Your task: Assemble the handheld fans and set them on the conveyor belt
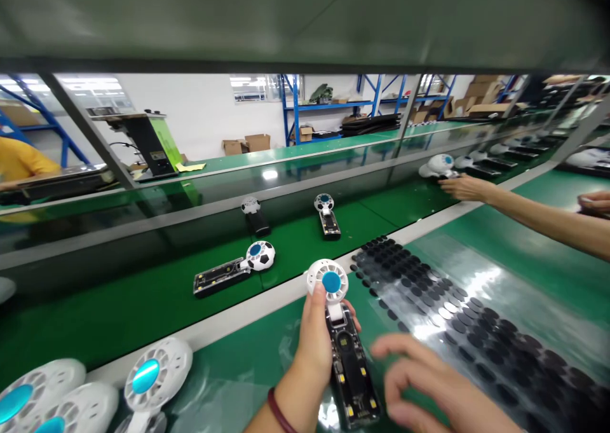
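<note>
The left hand (pixel 314 334) clasps a white, round-headed plastic fan (pixel 344 342), its long black handle (pixel 353 372) pointing nearward; right of the fan, the blurred, half-curled right hand (pixel 424 382) seems empty.

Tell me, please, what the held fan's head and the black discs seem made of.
Fan head: probably plastic, mostly white, satin, given its smooth surface and thin vent ribs.
Black discs: perhaps rubber or plastic; thin and dark, some catching glare, so finish is uncertain.
</note>
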Available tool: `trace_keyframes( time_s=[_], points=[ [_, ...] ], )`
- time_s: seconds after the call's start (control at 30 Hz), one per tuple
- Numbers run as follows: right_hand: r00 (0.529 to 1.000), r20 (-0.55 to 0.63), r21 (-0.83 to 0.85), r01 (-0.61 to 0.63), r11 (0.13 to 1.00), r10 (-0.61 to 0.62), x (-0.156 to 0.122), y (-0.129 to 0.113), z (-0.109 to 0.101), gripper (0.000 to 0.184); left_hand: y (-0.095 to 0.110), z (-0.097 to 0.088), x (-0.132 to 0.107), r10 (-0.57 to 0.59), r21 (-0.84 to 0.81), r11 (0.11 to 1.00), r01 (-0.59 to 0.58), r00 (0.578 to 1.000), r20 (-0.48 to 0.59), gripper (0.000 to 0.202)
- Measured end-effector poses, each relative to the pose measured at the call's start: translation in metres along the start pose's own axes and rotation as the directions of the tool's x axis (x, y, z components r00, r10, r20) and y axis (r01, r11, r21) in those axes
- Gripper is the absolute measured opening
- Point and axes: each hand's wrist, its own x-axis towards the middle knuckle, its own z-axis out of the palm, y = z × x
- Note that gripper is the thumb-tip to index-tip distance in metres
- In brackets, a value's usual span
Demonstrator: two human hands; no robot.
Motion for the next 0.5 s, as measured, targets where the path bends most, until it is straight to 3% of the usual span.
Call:
trace_keyframes(
  time_s=[0.07, 0.13, 0.27, 0.5],
  points=[
    [0.983, -0.047, 0.076, -0.171, 0.982, 0.175, 0.022, -0.008, -0.004, 0.011, 0.000, 0.000, -0.001, 0.024, -0.007, 1.000, -0.024, 0.999, -0.024, 0.054],
    [0.961, -0.035, 0.150, -0.266, 0.952, 0.274, 0.042, -0.014, -0.004, 0.014, -0.001, -0.001, -0.001, 0.055, -0.018, 0.998, -0.056, 0.997, -0.046, 0.049],
    [0.961, 0.010, 0.123, -0.276, 0.953, 0.277, 0.060, -0.021, 0.002, 0.017, -0.002, -0.004, 0.000, 0.109, -0.023, 0.994, -0.111, 0.991, -0.080, 0.043],
    [0.967, 0.003, 0.115, -0.253, 0.960, 0.255, 0.055, -0.023, 0.004, 0.019, -0.002, -0.004, 0.000, 0.193, -0.019, 0.980, -0.196, 0.975, -0.106, 0.040]
  ],
)
